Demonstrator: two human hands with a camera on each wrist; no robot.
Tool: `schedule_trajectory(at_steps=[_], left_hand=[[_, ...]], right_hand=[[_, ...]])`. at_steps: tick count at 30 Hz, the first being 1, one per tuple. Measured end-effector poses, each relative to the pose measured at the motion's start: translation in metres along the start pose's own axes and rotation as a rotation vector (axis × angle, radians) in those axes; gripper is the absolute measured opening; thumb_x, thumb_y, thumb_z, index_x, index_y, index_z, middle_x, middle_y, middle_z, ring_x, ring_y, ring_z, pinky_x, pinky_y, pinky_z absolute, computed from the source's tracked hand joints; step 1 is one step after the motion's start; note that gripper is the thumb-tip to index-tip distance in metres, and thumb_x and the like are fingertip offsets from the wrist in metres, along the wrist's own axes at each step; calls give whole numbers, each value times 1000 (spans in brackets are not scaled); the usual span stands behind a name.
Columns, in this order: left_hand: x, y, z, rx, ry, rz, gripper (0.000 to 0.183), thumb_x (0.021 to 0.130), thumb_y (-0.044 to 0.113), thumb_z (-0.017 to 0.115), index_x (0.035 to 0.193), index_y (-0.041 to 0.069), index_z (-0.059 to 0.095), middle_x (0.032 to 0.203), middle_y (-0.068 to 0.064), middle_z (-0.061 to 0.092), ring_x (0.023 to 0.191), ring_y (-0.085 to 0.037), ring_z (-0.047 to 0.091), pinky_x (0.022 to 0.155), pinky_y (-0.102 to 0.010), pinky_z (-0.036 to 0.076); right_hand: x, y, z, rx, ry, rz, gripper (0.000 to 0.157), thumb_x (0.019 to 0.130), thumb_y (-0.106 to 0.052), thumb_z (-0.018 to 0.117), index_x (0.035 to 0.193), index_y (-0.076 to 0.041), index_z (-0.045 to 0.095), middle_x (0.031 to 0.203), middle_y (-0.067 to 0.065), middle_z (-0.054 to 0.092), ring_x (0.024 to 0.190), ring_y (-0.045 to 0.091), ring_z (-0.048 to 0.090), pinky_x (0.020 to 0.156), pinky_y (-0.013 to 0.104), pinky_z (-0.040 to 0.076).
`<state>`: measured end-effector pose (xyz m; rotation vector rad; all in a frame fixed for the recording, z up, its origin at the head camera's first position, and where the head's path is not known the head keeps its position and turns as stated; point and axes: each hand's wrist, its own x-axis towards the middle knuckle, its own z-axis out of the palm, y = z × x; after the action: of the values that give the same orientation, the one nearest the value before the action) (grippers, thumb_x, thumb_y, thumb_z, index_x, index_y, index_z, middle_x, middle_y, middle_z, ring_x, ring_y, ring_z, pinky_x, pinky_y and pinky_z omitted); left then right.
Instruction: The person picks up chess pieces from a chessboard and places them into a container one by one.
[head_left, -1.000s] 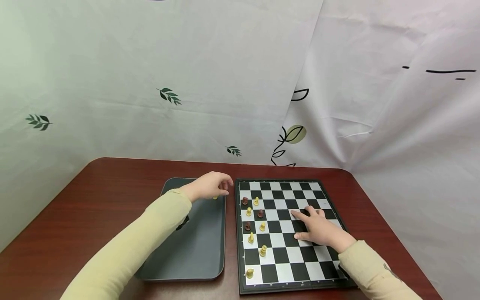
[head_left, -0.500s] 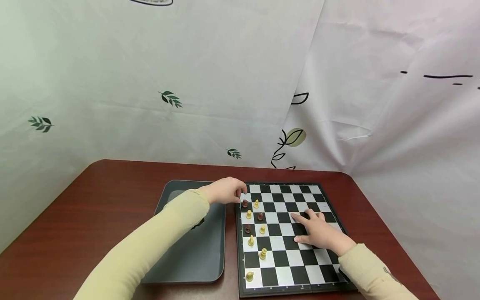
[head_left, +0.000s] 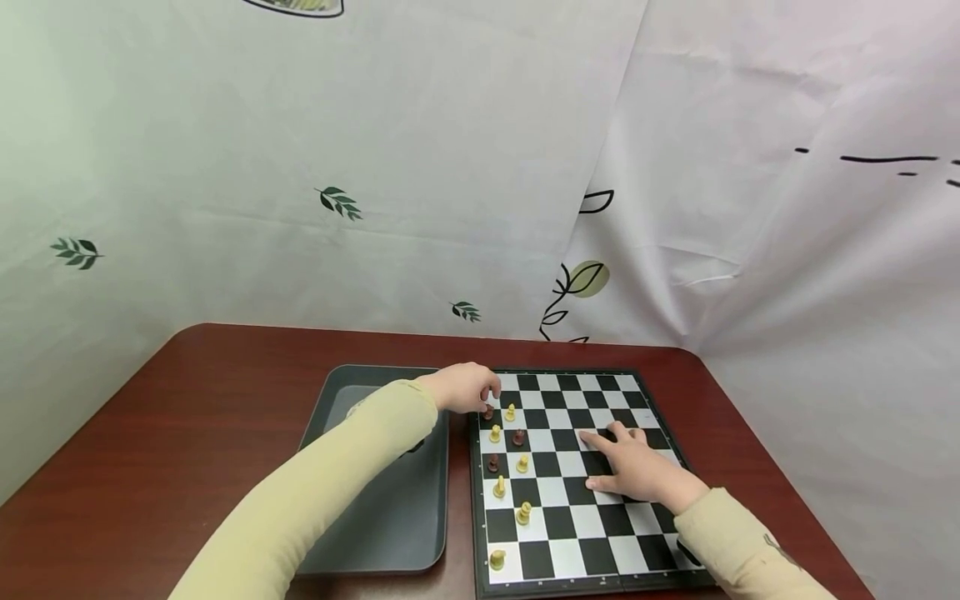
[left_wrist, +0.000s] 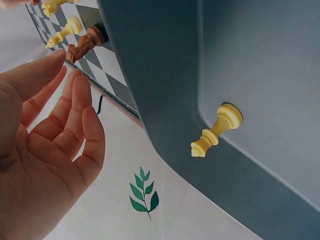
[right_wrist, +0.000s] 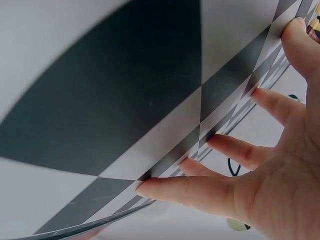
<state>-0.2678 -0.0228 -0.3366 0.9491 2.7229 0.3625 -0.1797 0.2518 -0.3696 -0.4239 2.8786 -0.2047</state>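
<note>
A black-and-white chessboard [head_left: 555, 467] carries several yellow and brown chess pieces along its left side. My left hand [head_left: 461, 387] reaches over the tray's edge to the board's far left corner. In the left wrist view its fingers are loosely bent, with the thumb and index fingertips right at the head of a brown knight [left_wrist: 90, 42]. The knight stands on the board. A yellow pawn [head_left: 511, 412] is beside it. My right hand [head_left: 637, 467] rests on the right part of the board, fingers spread and fingertips on the squares [right_wrist: 170, 165].
Left of the board lies a dark grey tray [head_left: 375, 533], partly covered by the left sleeve. A yellow chess piece [left_wrist: 217, 130] stands in its far corner, hidden in the head view. The brown table [head_left: 150, 433] extends to a patterned white cloth [head_left: 412, 208] behind.
My left hand has moved right from over the tray to the brown knight on the board. The right hand has stayed on the board. The head view has tilted slightly up.
</note>
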Motion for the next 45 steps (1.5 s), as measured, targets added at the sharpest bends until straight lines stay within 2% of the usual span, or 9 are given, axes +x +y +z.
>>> schedule_trajectory(at_steps=[5, 14, 23, 45], left_hand=[[2, 1, 2, 9, -14, 0, 18, 87, 8, 68, 104, 11, 67, 79, 0, 57, 73, -12, 51, 72, -28, 46], [6, -7, 11, 16, -31, 25, 14, 89, 9, 65, 101, 14, 67, 81, 1, 60, 74, -11, 51, 72, -28, 46], [6, -9, 11, -2, -26, 43, 12, 90, 7, 62, 96, 15, 69, 79, 3, 59, 72, -11, 50, 71, -27, 45], [5, -11, 9, -27, -55, 74, 22, 92, 1, 55, 104, 13, 69, 88, 3, 64, 73, -9, 50, 70, -26, 41]], right_hand=[[0, 0, 0, -1, -3, -1, 72, 76, -47, 73, 135, -14, 50, 124, 22, 43, 110, 47, 42, 76, 55, 46], [0, 0, 3, 8, -9, 8, 72, 76, -46, 73, 136, -14, 50, 124, 22, 43, 110, 47, 42, 78, 56, 46], [-1, -1, 2, 8, -5, 15, 70, 76, -44, 73, 136, -14, 50, 123, 21, 43, 110, 45, 42, 77, 55, 46], [-1, -2, 0, 6, -5, -6, 70, 77, -44, 72, 135, -12, 50, 123, 22, 43, 111, 48, 41, 76, 56, 46]])
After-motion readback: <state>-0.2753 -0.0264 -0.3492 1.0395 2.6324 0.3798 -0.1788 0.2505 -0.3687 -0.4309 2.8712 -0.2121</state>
